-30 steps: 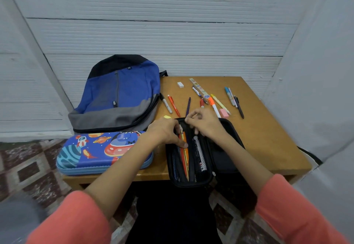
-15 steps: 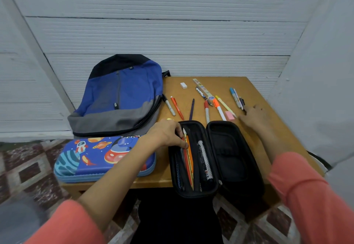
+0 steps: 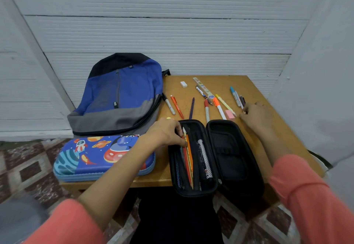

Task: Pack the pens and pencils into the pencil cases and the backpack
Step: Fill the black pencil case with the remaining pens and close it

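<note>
At black case (image 3: 193, 192), left hand (image 3: 164, 131) curled on pencils (image 3: 189, 159); right hand (image 3: 256, 115) around dark pen (image 3: 242, 100)

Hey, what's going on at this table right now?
A person is packing stationery. Their left hand holds the pencils in place inside the open black case. The right hand is at a dark pen near the right edge of the table; whether it has a grip is unclear. Other pens lie loose behind the case. The backpack and the shut space case sit on the left.
</note>
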Available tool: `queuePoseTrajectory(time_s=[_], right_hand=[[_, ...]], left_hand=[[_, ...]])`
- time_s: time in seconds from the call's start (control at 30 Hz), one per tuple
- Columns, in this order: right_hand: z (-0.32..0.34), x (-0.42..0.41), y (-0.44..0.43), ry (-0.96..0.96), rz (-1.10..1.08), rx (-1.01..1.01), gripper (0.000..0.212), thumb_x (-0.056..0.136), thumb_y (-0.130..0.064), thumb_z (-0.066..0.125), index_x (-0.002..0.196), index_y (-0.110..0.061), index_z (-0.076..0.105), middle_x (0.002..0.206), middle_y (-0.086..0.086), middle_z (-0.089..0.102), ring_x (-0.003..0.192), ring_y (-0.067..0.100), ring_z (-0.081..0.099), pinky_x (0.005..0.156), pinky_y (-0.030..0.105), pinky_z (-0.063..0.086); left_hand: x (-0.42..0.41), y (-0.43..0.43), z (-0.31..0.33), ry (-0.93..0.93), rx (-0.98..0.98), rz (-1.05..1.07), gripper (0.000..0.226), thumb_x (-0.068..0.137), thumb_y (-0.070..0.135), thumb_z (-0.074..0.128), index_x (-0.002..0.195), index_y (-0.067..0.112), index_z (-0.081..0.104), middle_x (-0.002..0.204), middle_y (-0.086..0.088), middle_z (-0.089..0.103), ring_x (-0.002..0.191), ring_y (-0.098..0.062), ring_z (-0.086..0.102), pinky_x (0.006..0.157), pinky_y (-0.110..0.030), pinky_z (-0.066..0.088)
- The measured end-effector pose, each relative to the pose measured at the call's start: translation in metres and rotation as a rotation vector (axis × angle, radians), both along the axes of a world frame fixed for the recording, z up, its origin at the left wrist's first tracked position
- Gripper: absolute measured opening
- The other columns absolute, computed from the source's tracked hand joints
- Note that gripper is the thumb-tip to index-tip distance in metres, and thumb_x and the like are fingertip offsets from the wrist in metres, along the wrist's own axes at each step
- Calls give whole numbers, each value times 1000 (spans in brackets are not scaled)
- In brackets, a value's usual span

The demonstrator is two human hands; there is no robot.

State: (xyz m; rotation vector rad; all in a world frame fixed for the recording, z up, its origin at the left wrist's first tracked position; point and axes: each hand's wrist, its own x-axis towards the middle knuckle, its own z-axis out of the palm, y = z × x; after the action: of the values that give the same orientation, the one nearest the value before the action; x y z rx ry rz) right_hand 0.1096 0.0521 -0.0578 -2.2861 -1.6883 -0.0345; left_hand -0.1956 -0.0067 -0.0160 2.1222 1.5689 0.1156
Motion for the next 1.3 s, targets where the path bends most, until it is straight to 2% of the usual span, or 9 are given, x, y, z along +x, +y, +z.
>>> queuePoseTrajectory(time_s=[0.1, 0.37, 0.63, 0.73, 0.8, 0.9, 1.0, 1.13, 1.3], right_hand=[[1, -2, -5, 28, -28, 43, 20, 87, -25, 65, 98, -9, 68, 108, 15, 56, 103, 32, 52, 83, 41, 45], [0, -3, -24, 59, -57, 69, 20, 90, -25, 63, 94, -6, 68, 107, 16, 57, 101, 34, 53, 81, 41, 46], [9, -7, -38, 157, -124, 135, 29, 77, -33, 66, 60, -12, 56, 88, 12, 60, 90, 37, 59, 71, 40, 45], [26, -8, -40, 206, -162, 286, 27, 79, -36, 68, 70, -11, 64, 99, 10, 60, 99, 33, 55, 82, 44, 45], [38, -10, -42, 251, -152, 411, 27, 81, -39, 67, 77, -12, 67, 105, 9, 59, 101, 29, 55, 83, 44, 47], [58, -20, -44, 421, -43, 576, 17, 83, -29, 65, 85, -13, 67, 103, 5, 60, 90, 20, 56, 71, 34, 46], [78, -40, -50, 714, 92, 678, 6, 83, -18, 69, 85, -13, 66, 86, -1, 64, 71, 6, 56, 61, 26, 46], [93, -70, -60, 1044, 299, 557, 10, 82, -4, 72, 91, -8, 67, 85, 7, 67, 68, 11, 65, 55, 21, 53], [92, -101, -70, 1212, 457, 330, 28, 82, -3, 72, 107, -8, 60, 83, 14, 71, 66, 20, 67, 52, 26, 55]], left_hand=[[0, -3, 1, 4, 4, 9, 29, 73, 42, 78, 91, 24, 65, 91, 7, 60, 89, -13, 58, 73, -28, 49], [1, -9, 4, 12, 27, 39, 25, 78, 36, 76, 97, 23, 66, 92, 7, 57, 93, -13, 58, 81, -30, 52], [4, -14, 5, 27, 60, 54, 17, 84, 22, 70, 100, 23, 66, 98, 4, 57, 94, -15, 58, 78, -25, 49], [3, -15, 5, 22, 50, 58, 21, 85, 18, 68, 105, 22, 66, 98, 4, 55, 92, -13, 56, 75, -23, 46], [4, -15, 5, 26, 47, 55, 25, 86, 18, 68, 111, 21, 64, 100, 2, 55, 93, -14, 55, 76, -23, 46], [4, -16, 5, 33, 53, 59, 31, 86, 18, 67, 116, 21, 60, 109, -2, 60, 97, -16, 58, 78, -25, 48], [5, -16, 5, 29, 57, 70, 34, 85, 18, 68, 119, 20, 59, 109, -3, 60, 98, -17, 58, 77, -25, 48], [4, -18, 5, 21, 68, 69, 36, 85, 19, 68, 120, 20, 59, 113, -4, 61, 101, -18, 59, 78, -25, 48], [2, -20, 7, 14, 73, 68, 36, 86, 20, 67, 121, 19, 59, 113, -5, 62, 102, -19, 59, 78, -24, 47]])
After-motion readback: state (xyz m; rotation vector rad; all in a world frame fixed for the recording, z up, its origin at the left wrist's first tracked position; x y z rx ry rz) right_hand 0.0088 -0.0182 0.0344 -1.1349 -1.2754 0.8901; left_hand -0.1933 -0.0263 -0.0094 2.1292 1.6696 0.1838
